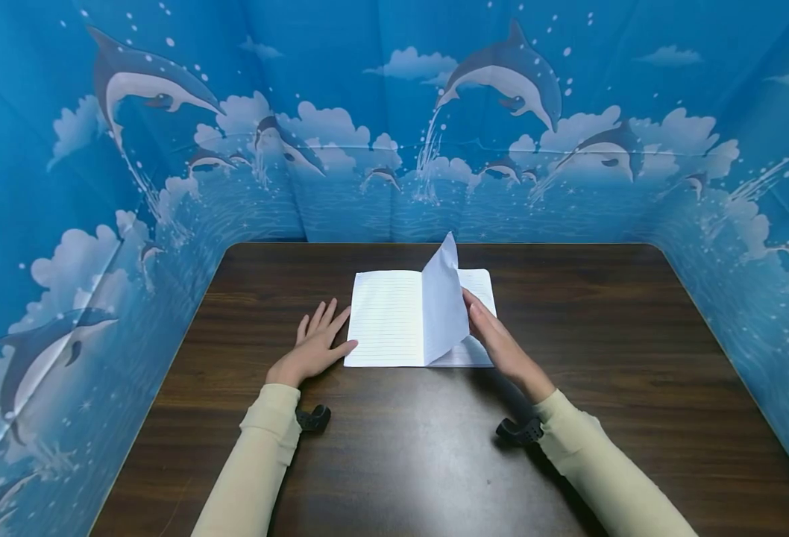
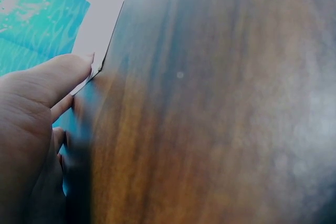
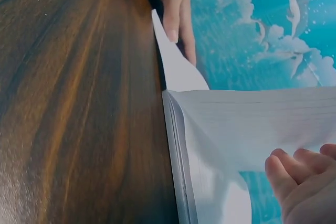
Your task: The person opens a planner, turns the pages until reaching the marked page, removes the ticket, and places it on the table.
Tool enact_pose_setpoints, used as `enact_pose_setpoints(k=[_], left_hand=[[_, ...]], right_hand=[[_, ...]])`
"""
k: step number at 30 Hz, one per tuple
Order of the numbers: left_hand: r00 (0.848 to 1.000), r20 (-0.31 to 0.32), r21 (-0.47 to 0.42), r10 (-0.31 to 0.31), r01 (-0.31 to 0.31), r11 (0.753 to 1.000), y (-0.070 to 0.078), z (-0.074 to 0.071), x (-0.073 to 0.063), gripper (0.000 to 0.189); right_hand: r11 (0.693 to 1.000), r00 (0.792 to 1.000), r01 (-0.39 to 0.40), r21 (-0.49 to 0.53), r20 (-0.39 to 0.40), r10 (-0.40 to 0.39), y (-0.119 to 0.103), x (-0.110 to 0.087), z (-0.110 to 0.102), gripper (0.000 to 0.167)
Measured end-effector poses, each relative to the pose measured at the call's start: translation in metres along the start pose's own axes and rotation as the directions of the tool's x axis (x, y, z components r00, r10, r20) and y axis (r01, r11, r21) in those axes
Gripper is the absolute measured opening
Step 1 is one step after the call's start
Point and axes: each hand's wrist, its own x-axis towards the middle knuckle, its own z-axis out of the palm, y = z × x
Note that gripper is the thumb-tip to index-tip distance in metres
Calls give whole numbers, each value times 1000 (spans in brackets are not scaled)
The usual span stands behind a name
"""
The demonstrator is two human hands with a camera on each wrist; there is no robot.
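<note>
A lined notebook (image 1: 386, 317) lies spread on the table, and one of its pages (image 1: 444, 302) stands up from the fold. My right hand (image 1: 502, 344) is at the free right edge of that raised page, its fingers extended. In the right wrist view, the fingertips (image 3: 302, 163) touch the page from beneath. My left hand (image 1: 312, 349) rests beside the notebook's left edge with its fingers spread. The left thumb (image 2: 71, 72) lies on the lower left corner of the notebook.
The dark wood-grain table (image 1: 394, 440) runs around the notebook on all sides. A blue curtain (image 1: 341, 89) printed with dolphins hangs behind the table and along both sides. A black band (image 1: 312, 419) sits at the left wrist, another black band (image 1: 520, 430) at the right.
</note>
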Motion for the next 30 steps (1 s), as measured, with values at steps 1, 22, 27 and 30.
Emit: enact_pose_setpoints(k=[1,22,27,30], left_hand=[[1000,-1,0,-1,1,1000,0,0,0,82],[999,-25,-27,24,-24,999,3,-2,-3,85],[1000,-12,2,7,-7,1000,5,-2,-2,83],[1000,-9,-5,12,-12,1000,9,-4,-4,82]], right_hand=[[1000,1000,3,-11,2,-3,0,0,1,62],[900,990,125,-418,113,-85,1,3,28,60],[868,985,145,-475,156,-79,6,2,32,63],[847,982,154,-508,172,-76,8,2,34,64]])
